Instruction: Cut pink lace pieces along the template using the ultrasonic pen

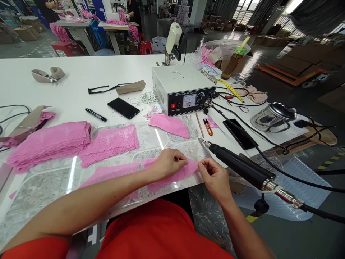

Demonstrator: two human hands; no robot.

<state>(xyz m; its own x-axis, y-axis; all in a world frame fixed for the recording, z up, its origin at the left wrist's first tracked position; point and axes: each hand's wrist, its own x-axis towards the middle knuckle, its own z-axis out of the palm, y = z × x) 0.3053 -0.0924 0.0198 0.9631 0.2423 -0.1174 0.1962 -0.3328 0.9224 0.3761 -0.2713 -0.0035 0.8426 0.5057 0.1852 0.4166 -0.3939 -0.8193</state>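
A pink fabric piece (164, 182) lies near the table's front edge, flat on a clear-covered mat. My left hand (171, 163) rests over its upper middle, fingers curled and pinching at the cloth. At the fabric's right tip, my right hand (214, 177) has thumb and index finger closed on the edge. Another pink piece (114, 172) lies to the left, partly under my left forearm. Beyond my hands is a smooth pink piece (169, 125). A black pen-shaped tool (239, 162) with a metal tip points toward the mat, just right of my right hand.
Stacked pink lace (54, 144) and a smaller stack (110, 144) sit left. Behind are a control box (185, 90), a phone (123, 108) and a marker (95, 114). Orange snips (208, 127), another phone (239, 133), a glass mug (272, 117) and cables occupy the right.
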